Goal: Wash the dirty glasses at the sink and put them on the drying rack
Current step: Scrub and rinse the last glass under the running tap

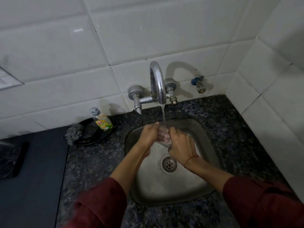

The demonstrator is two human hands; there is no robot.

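A clear glass (162, 135) is held over the far part of the sink (164, 188), under the stream from the tap (157, 83). It is clasped from both sides by the left hand (148, 134) and the right hand (180, 149). It should be turned slowly so every side is rinsed, and gripped firmly, as wet glass is probably slippery.

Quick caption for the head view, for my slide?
Left hand and right hand hold a glass under the running tap over the sink.
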